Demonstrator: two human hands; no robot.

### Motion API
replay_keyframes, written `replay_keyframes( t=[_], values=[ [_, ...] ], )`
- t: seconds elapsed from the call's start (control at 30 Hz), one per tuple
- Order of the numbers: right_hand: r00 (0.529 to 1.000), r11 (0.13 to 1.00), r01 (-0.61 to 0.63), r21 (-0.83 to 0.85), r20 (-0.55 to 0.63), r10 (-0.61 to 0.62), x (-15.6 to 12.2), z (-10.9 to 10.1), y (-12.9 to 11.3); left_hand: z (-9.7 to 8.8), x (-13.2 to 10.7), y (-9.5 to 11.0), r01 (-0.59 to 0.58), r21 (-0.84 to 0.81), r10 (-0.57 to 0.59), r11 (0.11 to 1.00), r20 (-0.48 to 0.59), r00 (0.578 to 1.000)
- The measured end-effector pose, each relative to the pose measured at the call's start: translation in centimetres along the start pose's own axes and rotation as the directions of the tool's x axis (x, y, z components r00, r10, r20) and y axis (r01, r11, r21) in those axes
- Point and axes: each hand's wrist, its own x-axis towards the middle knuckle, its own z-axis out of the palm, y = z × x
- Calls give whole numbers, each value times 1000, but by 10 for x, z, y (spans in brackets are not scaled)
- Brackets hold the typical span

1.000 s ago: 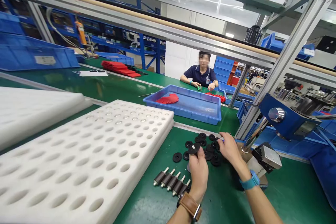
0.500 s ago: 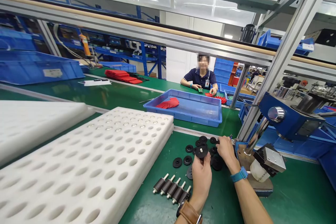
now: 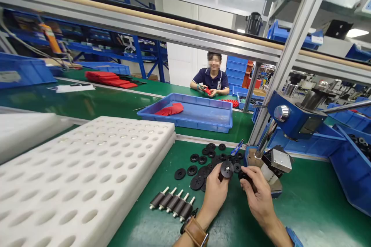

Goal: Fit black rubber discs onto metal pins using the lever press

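My left hand [image 3: 215, 192] is closed on a black disc [image 3: 226, 169] with a white hub, held up over the green mat. Beside it my right hand [image 3: 256, 193] pinches a second black part [image 3: 242, 175]. Several loose black discs [image 3: 199, 164] lie scattered just beyond both hands. A row of dark cylindrical rotors with white shafts [image 3: 172, 203] lies to the left of my left wrist. A small press with a blue head [image 3: 292, 117] stands just right of my hands.
A white foam tray with many round holes [image 3: 81, 177] fills the left. A blue bin with red pieces [image 3: 191, 114] sits behind. A person in a dark shirt [image 3: 211, 81] works across the table. Blue-handled pliers [image 3: 237, 147] lie near the aluminium post [image 3: 285, 54].
My right hand left the disc pile and came back toward me with a black part. My left hand stayed closed on its disc. The view shifted right.
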Motion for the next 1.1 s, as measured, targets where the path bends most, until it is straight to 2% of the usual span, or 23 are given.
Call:
replay_keyframes(
  t=[0.17, 0.3, 0.53, 0.73, 1.0, 1.1],
  values=[
    [993, 984, -116, 133, 31, 112, 2, -5, -4, 4, -7, 1, -80, 85, 60, 993, 214, 975],
    [981, 951, -192, 244, 80, 177, 3, -11, -5, 7, -12, -4, -93, 129, 49, 987, 309, 950],
    [980, 938, -178, 298, 141, 141, 0, -8, -5, 7, -17, -10, -45, 169, -8, 985, 301, 954],
    [969, 931, -213, 296, 184, 163, -1, -8, -5, 6, -16, -9, -85, 164, 29, 983, 318, 948],
    [976, 955, -75, 288, 216, 12, 1, -11, -4, 1, -19, -22, -146, 163, 81, 976, 353, 932],
    [980, 965, -60, 257, 201, 8, 1, -11, -5, -1, -21, -29, -144, 160, 76, 977, 370, 926]
  ],
)
